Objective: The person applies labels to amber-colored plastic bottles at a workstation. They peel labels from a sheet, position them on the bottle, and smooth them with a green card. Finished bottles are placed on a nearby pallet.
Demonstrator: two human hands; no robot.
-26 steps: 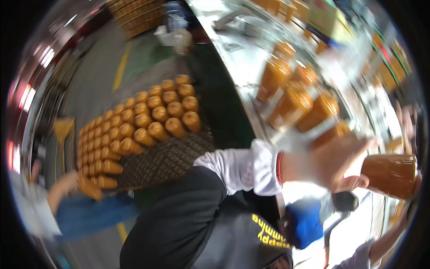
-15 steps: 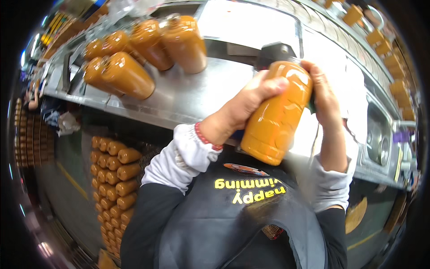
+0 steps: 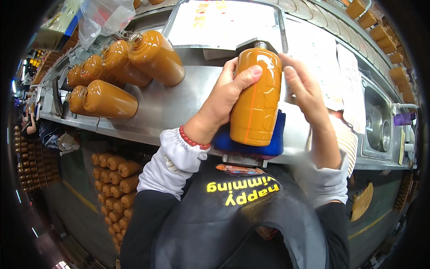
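My left hand (image 3: 220, 99) is closed round the left side of a glossy orange-brown bottle (image 3: 256, 105), its thumb across the upper body. The bottle lies tilted with its narrow neck pointing away from me, and raised wavy shapes and a thin reddish line show on it. Under its lower end is a blue cloth pad (image 3: 278, 130). To the right of the bottle, my right hand (image 3: 307, 89) is raised with fingers stretched out and apart, a little blurred, holding nothing. A dark angular piece (image 3: 244, 45) sits behind the neck.
Several similar bottles (image 3: 156, 58) stand on the steel bench (image 3: 197, 85) to the left. A white-covered tray (image 3: 224, 22) lies at the back. Rows of brown bottles (image 3: 116, 179) are below left. On the right are a sink (image 3: 376, 121) and a purple object (image 3: 403, 119).
My right hand has come off the bottle and opened beside it. The bottle, still in my left hand, has turned more upright in view, and the blue pad now shows beneath it.
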